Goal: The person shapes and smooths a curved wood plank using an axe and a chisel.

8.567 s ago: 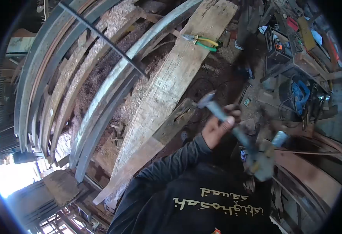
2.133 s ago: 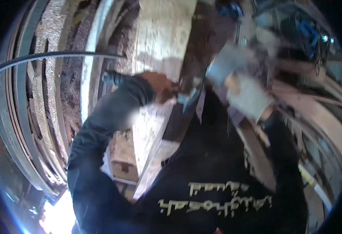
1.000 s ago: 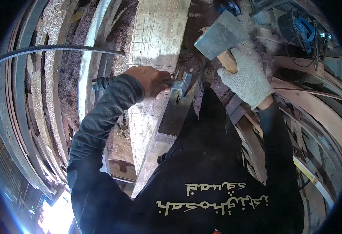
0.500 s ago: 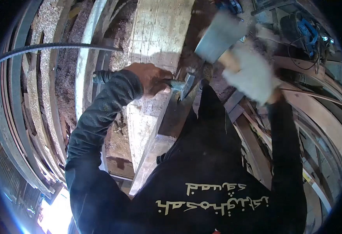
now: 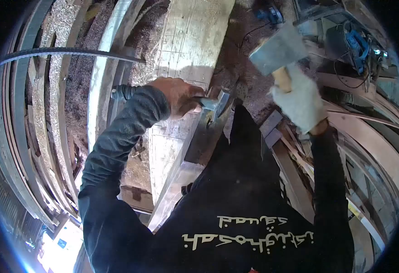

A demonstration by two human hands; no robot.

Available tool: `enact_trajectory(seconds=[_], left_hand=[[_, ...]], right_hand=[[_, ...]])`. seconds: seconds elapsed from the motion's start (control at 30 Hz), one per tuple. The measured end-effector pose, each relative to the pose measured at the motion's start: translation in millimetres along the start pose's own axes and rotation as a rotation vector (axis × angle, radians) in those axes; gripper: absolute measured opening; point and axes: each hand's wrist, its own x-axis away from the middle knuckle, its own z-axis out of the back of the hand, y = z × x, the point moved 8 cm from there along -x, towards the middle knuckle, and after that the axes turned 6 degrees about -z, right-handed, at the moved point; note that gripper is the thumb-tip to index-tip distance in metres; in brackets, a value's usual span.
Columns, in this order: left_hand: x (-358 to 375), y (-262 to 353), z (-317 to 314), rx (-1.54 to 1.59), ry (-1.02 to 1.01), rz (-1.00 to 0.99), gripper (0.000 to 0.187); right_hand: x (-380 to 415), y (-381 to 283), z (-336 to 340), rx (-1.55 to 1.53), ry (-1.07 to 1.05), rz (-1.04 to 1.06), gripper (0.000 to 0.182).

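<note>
My left hand (image 5: 176, 96), bare, is closed around the handle of a hammer (image 5: 223, 97). The metal head sits against the top of a squared timber (image 5: 198, 148), and the dark ribbed grip end sticks out left past my wrist. A dark slot or notch shows in the timber beside the head. My right hand (image 5: 301, 98), in a whitish glove, grips the wooden handle of a mallet (image 5: 279, 49). Its broad grey block head is held up, apart from the hammer and to its upper right.
Beneath the timber lies a wide pale plank (image 5: 188, 41) with drawn lines. Long boards (image 5: 63, 91) and wood shavings fill the left, crossed by a dark curved bar (image 5: 76, 52). A blue power tool (image 5: 357, 45) with a cord sits at upper right, above curved timber pieces (image 5: 372, 129).
My right hand and the mallet have moved up and slightly right, away from the hammer, and look less blurred. The left hand keeps its hold, with the hammer head slightly shifted.
</note>
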Motion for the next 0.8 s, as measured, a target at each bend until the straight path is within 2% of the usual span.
enact_trajectory(seconds=[0.07, 0.1, 0.13, 0.17, 0.2, 0.3, 0.37, 0.4, 0.43, 0.5, 0.7, 0.77, 0.8], left_hand=[[5, 4, 1, -0.002, 0.069, -0.018, 0.033], [7, 6, 2, -0.004, 0.073, -0.019, 0.033], [12, 7, -1, 0.028, 0.019, 0.033, 0.034], [16, 7, -4, 0.061, -0.033, 0.085, 0.037], [25, 13, -1, 0.026, 0.028, 0.044, 0.033], [38, 5, -7, 0.098, 0.141, 0.03, 0.03], [36, 4, -7, 0.114, 0.127, 0.065, 0.031], [34, 7, -9, 0.089, 0.118, 0.031, 0.031], [32, 10, -9, 0.065, 0.112, 0.003, 0.031], [29, 8, -14, 0.084, 0.09, 0.034, 0.03], [12, -8, -21, 0.085, 0.125, -0.033, 0.025], [8, -14, -19, 0.087, 0.122, -0.008, 0.026], [7, -13, -18, 0.133, 0.102, -0.018, 0.026]], right_hand=[[0, 3, 7, -0.032, 0.028, 0.018, 0.021], [8, -14, 20, -0.016, 0.163, 0.144, 0.025], [22, -30, 31, 0.001, 0.296, 0.268, 0.029], [35, -35, 28, 0.004, 0.297, 0.27, 0.029], [48, -26, 19, -0.083, 0.238, 0.107, 0.036], [62, -13, -7, -0.232, 0.052, -0.136, 0.048], [62, -27, -22, -0.108, -0.125, -0.144, 0.049], [64, -29, -27, -0.007, -0.093, -0.024, 0.049], [63, -27, -32, 0.0, -0.092, -0.013, 0.049], [67, -31, -34, -0.113, -0.047, 0.057, 0.045], [44, -48, -18, 0.059, 0.004, 0.102, 0.048], [26, -41, -16, -0.107, -0.128, -0.043, 0.044], [22, -37, -12, -0.309, -0.197, -0.193, 0.035]])
